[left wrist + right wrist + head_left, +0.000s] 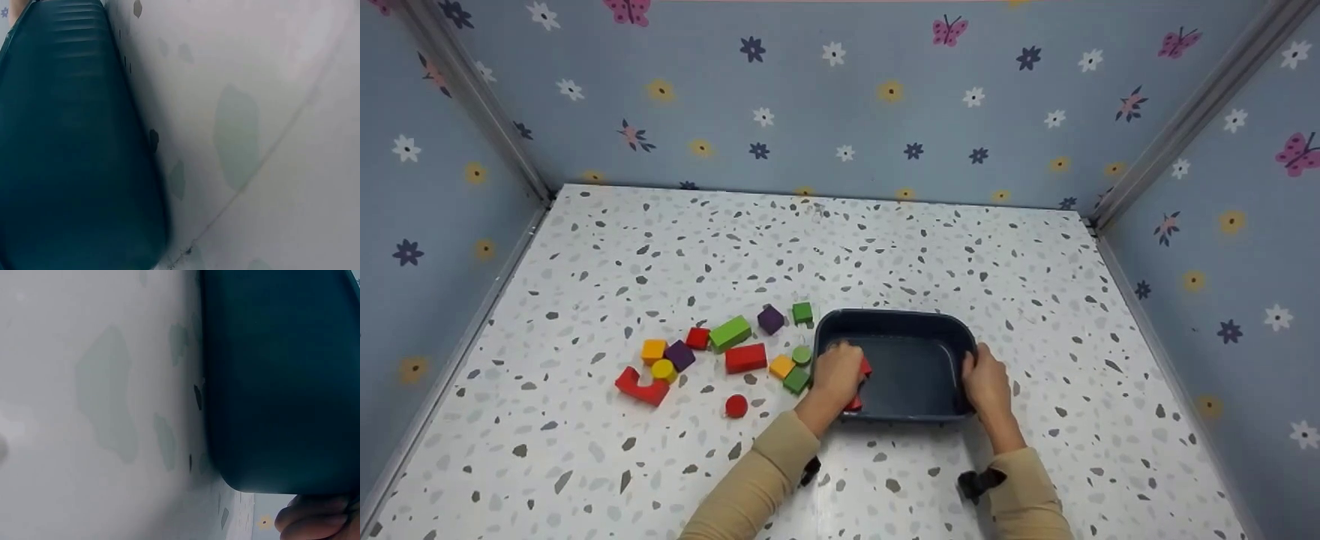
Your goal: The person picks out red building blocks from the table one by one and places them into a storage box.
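Observation:
A dark blue rectangular tub (911, 375) sits on the speckled table. My left hand (840, 371) is curled over its left end and grips the rim there, hiding part of that wall. Red pieces (853, 403) show inside the tub, right beside this hand and partly covered by it. At the opposite end my right hand (988, 379) holds the right rim, thumb over the inside and fingers outside. The left wrist view has the tub's outer wall (79, 146) up close. In the right wrist view, curled fingers (312, 520) press at the tub's end.
Left of the tub lie several loose wooden blocks, among them a green block (730, 334), a red block (745, 358), a purple cube (770, 319) and a red arch (642, 388). A red cylinder (736, 406) lies nearer me. Flower-patterned panels (802, 90) enclose the table.

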Demonstrator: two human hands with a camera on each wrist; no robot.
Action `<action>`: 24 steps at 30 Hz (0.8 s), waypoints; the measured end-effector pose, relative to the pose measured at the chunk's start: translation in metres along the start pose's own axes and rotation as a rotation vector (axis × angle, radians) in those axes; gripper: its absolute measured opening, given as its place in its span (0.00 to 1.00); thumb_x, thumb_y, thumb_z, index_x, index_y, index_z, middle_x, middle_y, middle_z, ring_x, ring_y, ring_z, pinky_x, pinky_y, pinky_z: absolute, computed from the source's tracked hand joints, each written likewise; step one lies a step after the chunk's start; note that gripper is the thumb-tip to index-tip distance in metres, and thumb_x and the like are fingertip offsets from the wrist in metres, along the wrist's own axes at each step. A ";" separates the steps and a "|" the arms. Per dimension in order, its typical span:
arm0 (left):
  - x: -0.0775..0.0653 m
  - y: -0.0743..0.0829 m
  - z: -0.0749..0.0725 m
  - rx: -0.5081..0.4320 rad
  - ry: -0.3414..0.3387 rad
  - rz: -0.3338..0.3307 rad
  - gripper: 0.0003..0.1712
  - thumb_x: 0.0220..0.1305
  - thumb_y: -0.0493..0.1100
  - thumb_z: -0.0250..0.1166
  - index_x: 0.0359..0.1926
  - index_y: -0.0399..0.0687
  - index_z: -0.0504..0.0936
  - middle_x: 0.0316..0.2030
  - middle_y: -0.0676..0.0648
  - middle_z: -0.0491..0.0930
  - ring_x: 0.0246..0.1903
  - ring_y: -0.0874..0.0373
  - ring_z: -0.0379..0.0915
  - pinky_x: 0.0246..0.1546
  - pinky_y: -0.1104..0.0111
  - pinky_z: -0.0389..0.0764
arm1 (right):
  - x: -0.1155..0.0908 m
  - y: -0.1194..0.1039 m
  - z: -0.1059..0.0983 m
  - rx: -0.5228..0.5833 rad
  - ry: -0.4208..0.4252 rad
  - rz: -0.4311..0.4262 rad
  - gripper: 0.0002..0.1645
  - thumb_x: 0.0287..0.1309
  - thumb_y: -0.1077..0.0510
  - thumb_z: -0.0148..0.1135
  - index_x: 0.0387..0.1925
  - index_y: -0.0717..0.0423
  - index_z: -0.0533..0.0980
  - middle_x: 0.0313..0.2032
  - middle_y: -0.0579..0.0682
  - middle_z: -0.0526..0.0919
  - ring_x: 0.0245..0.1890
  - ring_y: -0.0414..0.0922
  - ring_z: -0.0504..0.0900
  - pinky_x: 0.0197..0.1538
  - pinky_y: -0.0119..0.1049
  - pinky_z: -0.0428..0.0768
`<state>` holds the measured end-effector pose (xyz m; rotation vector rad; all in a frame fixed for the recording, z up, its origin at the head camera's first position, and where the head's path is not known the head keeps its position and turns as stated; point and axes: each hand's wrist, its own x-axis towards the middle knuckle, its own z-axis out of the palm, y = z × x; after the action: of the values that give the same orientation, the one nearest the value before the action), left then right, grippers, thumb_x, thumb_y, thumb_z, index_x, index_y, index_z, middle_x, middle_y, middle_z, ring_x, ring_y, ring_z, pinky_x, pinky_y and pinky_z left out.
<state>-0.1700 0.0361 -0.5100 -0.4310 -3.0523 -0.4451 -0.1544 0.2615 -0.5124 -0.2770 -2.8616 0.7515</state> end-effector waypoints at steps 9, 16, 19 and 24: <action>0.001 0.001 0.003 0.027 -0.011 -0.019 0.03 0.47 0.35 0.63 0.24 0.42 0.83 0.26 0.43 0.78 0.27 0.50 0.75 0.25 0.60 0.77 | 0.001 0.000 -0.001 0.000 -0.005 0.018 0.09 0.60 0.59 0.46 0.29 0.62 0.66 0.25 0.65 0.76 0.24 0.59 0.76 0.23 0.50 0.70; 0.002 0.002 0.004 0.030 -0.049 -0.043 0.03 0.48 0.36 0.63 0.26 0.44 0.83 0.27 0.43 0.78 0.28 0.50 0.75 0.26 0.60 0.77 | 0.000 -0.001 -0.001 0.002 0.002 0.007 0.09 0.59 0.59 0.46 0.30 0.63 0.66 0.26 0.66 0.76 0.25 0.61 0.77 0.23 0.52 0.70; 0.002 0.003 0.004 0.040 -0.046 -0.057 0.02 0.48 0.37 0.63 0.25 0.44 0.83 0.28 0.43 0.78 0.28 0.50 0.75 0.25 0.60 0.77 | 0.000 -0.001 -0.001 0.006 0.004 0.002 0.09 0.60 0.59 0.46 0.29 0.63 0.66 0.24 0.65 0.76 0.23 0.60 0.76 0.22 0.50 0.70; -0.001 0.006 0.003 0.060 -0.024 -0.070 0.02 0.48 0.37 0.64 0.24 0.43 0.82 0.28 0.43 0.77 0.29 0.51 0.75 0.24 0.60 0.77 | -0.001 -0.001 0.000 0.010 0.007 0.000 0.08 0.60 0.60 0.46 0.29 0.62 0.66 0.22 0.63 0.75 0.20 0.56 0.75 0.21 0.48 0.69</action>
<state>-0.1677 0.0420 -0.5112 -0.3302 -3.1029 -0.3523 -0.1537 0.2611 -0.5118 -0.2775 -2.8508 0.7631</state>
